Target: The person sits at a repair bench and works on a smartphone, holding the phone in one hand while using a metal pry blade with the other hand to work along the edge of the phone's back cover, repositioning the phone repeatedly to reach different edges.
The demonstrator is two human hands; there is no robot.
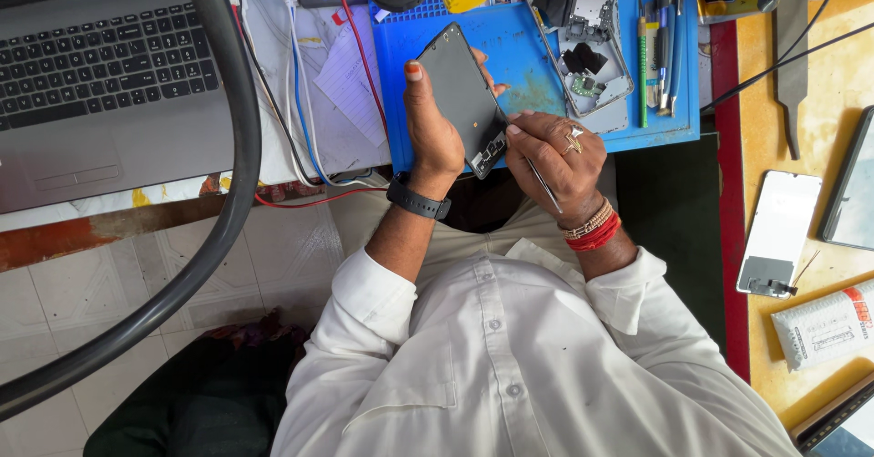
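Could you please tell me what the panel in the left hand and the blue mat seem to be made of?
Panel: likely glass or plastic, dark and smooth with a dull sheen. Mat: probably silicone or rubber, matte blue with moulded ridges and compartments along its top edge.

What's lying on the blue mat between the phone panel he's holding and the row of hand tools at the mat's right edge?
In the head view, an opened phone frame with exposed circuit parts lies on the blue mat, between the dark phone panel and the hand tools.
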